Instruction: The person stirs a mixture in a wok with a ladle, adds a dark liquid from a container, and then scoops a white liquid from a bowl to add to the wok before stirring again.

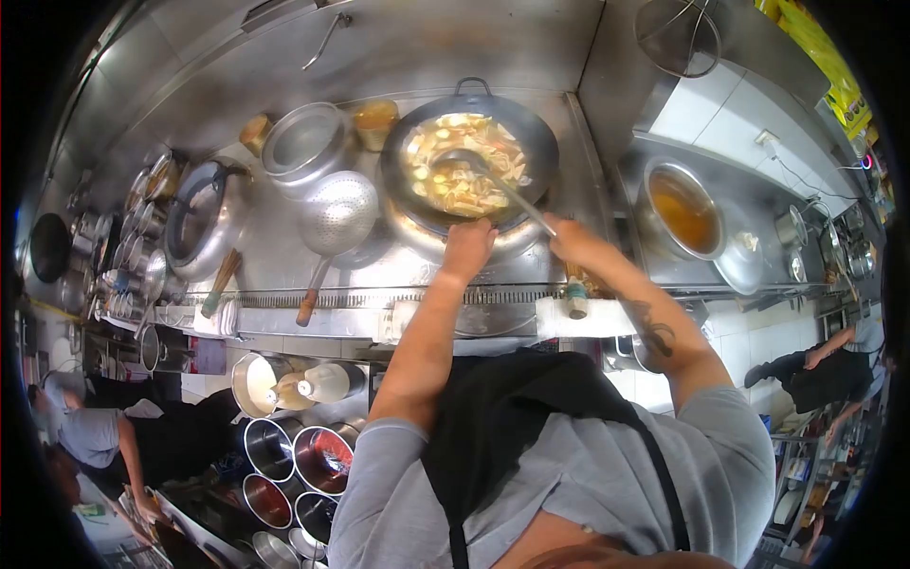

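Note:
A dark wok sits on the stove, filled with pale sliced food in broth. My left hand is closed at the wok's near rim, where the fingers hide what part they grip. In my right hand is the end of a long-handled ladle, held in a fist. The ladle's bowl rests down among the food, left of the wok's middle. A large perforated skimmer lies to the left, its wooden handle toward me.
Left of the wok stand a metal colander and another wok. A bamboo brush lies at the counter edge. To the right is a bowl of brown liquid. Sauce pots stand low left; co-workers work at both sides.

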`<state>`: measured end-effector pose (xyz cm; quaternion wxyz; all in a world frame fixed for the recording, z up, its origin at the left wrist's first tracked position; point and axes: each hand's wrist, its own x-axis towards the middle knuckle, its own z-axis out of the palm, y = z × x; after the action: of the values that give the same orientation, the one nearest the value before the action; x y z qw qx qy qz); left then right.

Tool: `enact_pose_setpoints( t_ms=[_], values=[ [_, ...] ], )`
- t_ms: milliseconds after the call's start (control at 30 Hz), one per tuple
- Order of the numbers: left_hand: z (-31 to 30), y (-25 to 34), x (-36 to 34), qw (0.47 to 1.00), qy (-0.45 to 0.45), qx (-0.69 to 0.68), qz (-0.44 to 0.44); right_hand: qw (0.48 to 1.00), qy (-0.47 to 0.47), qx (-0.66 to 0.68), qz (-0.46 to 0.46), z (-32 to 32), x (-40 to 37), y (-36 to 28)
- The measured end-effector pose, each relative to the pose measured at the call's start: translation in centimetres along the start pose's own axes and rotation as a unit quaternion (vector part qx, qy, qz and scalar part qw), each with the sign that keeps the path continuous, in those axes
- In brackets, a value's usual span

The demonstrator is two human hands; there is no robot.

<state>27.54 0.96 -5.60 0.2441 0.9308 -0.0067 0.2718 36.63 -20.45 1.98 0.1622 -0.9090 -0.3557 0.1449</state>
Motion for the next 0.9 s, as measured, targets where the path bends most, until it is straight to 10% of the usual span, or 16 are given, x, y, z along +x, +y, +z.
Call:
enact_pose_setpoints(
  t_ms=[200,333,467,633,667,767,900],
  values=[
    [0.3,-0.1,0.1,1.000,-0.003,0.000,0.003,0.943,-0.074,0.296,0.131,3.1,4.1,-1.9],
    [0.1,0.0,0.1,1.000,-0.005,-0.010,0.003,0.652,-0.201,0.709,0.180,3.3,2.4,-2.1],
    [-0.1,0.1,0.1,1.000,0.002,-0.005,0.014,0.741,-0.194,0.618,0.177,-1.5,-1.0,0.4],
    [0.0,0.3,0.2,1.000,-0.009,-0.004,-0.001,0.990,-0.015,0.140,0.024,3.2,1.7,2.6],
    [0.1,0.2,0.2,1.000,-0.012,-0.006,-0.004,0.999,0.046,0.013,0.022,4.7,2.6,2.0],
    [0.1,0.1,0.3,1.000,0.004,-0.011,0.013,0.930,-0.030,0.355,0.094,3.8,-0.1,-3.5],
    [-0.1,0.6,0.4,1.000,-0.005,-0.012,-0.006,0.902,-0.094,0.410,0.097,0.0,0.4,-0.6]
  ],
)
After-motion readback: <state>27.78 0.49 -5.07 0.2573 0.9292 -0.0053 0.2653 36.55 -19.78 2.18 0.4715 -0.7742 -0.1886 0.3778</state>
